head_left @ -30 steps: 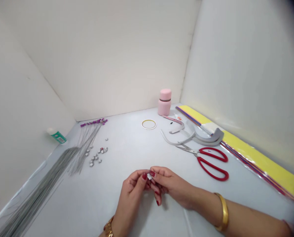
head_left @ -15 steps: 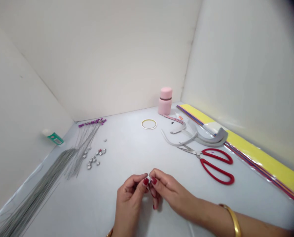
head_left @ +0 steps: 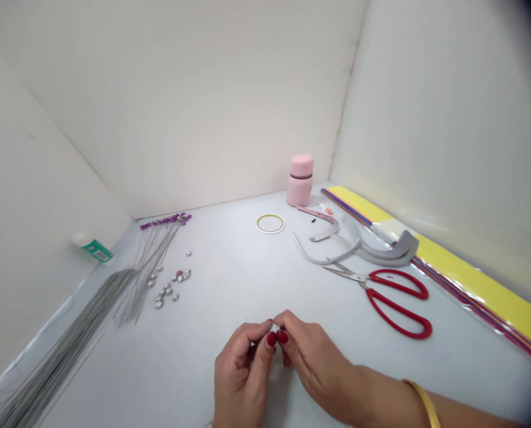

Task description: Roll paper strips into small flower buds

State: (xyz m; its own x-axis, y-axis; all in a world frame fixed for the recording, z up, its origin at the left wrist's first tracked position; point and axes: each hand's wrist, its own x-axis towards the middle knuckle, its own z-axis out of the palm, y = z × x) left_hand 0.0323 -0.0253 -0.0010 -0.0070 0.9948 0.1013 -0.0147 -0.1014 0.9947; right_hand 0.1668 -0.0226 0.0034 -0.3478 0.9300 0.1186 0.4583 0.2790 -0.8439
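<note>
My left hand [head_left: 243, 371] and my right hand [head_left: 312, 359] meet just above the near middle of the white table [head_left: 230, 267]. Both pinch one small silver piece [head_left: 275, 326] between thumbs and fingertips, so most of it is hidden. More small silver pieces [head_left: 170, 286] lie loose to the left, beside a fan of thin grey wires [head_left: 69, 345]. Some wires farther back carry purple tips [head_left: 165, 220].
Red-handled scissors [head_left: 390, 297] lie to the right, near curved white and grey strips [head_left: 359, 246]. A pink jar [head_left: 300, 179] and a thin ring [head_left: 270, 223] sit at the back. Yellow sheets [head_left: 470, 279] run along the right wall. A green-labelled tube [head_left: 92, 248] lies at the left wall.
Both hands have slid a little lower in view and closed tighter on the silver piece, hiding more of it. The view has shifted slightly.
</note>
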